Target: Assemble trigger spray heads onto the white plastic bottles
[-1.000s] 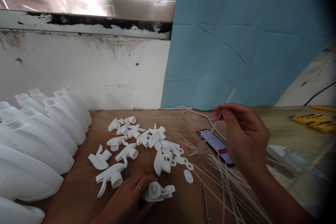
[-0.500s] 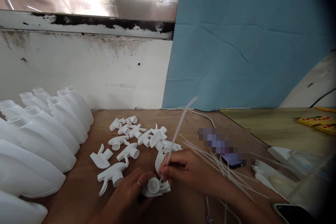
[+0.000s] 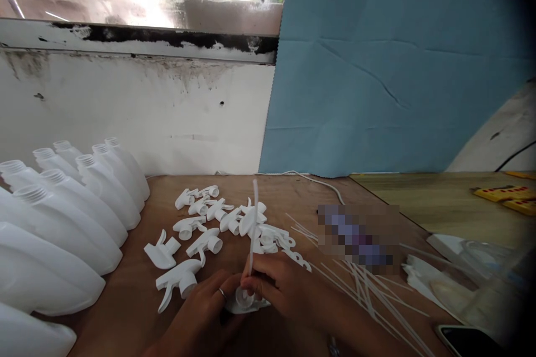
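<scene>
My left hand [image 3: 209,298], with a ring on one finger, is closed on a white trigger sprayer head [image 3: 242,308] low over the table. The round collar of that sprayer faces up. Between thumb and fingers my right hand [image 3: 278,281] pinches a thin translucent plastic tube [image 3: 254,217], which stands almost upright. The tube's lower end is at the collar; my fingers hide whether it sits inside. Just beyond my hands lie several loose trigger sprayer heads [image 3: 205,242].
White plastic bottles [image 3: 84,195] stand in rows at the left. Thin tubes [image 3: 377,295] lie scattered at the right beside a pixelated patch [image 3: 355,234]. Further right are clear plastic bags [image 3: 444,279], a phone [image 3: 473,340] and yellow objects [image 3: 506,198]. A wall with a blue sheet [image 3: 377,95] rises behind.
My right hand has moved slightly left, bringing the tube over the sprayer's collar and from a slant to nearly upright. My left hand and its sprayer have stayed in place.
</scene>
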A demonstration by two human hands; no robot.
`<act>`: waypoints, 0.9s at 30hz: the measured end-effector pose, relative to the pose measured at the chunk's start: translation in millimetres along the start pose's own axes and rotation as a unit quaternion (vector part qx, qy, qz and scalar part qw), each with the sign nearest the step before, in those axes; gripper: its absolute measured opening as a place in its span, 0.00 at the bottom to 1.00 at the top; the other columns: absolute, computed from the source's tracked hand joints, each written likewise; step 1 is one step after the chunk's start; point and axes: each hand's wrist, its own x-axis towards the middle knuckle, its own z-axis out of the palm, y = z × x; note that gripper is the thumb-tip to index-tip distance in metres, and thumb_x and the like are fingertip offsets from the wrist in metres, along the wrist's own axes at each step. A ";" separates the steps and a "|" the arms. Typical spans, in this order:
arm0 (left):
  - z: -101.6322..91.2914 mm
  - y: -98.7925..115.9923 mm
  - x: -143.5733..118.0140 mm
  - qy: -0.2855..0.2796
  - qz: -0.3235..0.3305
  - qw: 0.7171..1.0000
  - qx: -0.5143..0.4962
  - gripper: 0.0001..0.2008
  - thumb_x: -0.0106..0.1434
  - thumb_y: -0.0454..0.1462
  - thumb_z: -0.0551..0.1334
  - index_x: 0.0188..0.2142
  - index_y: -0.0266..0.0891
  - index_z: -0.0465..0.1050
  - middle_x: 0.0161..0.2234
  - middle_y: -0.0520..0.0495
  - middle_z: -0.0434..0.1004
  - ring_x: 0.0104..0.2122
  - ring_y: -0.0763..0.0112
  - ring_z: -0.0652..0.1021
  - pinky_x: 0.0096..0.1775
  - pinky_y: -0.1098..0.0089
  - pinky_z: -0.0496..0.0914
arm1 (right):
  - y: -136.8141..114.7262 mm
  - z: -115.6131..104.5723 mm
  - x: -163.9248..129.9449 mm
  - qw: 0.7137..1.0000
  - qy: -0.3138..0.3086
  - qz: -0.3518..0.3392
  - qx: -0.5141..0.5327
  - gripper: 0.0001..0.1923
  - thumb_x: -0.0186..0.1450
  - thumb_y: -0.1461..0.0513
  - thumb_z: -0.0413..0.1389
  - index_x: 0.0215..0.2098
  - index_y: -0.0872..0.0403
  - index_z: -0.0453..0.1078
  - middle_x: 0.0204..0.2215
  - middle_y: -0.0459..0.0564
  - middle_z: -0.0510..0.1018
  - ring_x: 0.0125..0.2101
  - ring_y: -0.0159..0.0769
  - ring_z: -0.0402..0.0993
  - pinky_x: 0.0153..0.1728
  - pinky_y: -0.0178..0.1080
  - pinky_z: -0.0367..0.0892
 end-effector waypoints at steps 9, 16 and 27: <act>3.2 -2.8 1.3 -0.009 -0.011 1.000 -0.015 0.19 0.59 0.29 0.61 0.49 0.45 0.68 0.38 0.51 0.74 0.37 0.70 0.77 0.38 0.74 0.71 | 7.2 11.9 0.6 0.988 -0.015 -0.084 -0.132 0.08 0.67 0.68 0.55 0.30 0.53 0.64 0.31 0.44 0.71 0.31 0.33 0.69 0.33 0.33 0.61; 2.3 2.1 -1.5 0.003 -0.035 0.999 -0.022 0.04 0.62 0.32 0.59 0.37 0.41 0.70 0.34 0.51 0.74 0.33 0.72 0.76 0.35 0.76 0.70 | 5.1 22.5 -1.9 0.991 -0.004 -0.074 -0.113 0.11 0.63 0.72 0.53 0.27 0.53 0.58 0.29 0.43 0.68 0.29 0.32 0.66 0.30 0.34 0.59; 13.2 15.0 -8.3 0.120 -0.093 0.967 -0.207 0.16 0.61 0.35 0.63 0.49 0.45 0.67 0.40 0.50 0.78 0.36 0.70 0.80 0.38 0.75 0.75 | 8.7 19.3 -24.0 0.981 0.113 0.060 0.149 0.16 0.50 0.66 0.69 0.36 0.53 0.72 0.38 0.47 0.74 0.41 0.41 0.69 0.42 0.38 0.62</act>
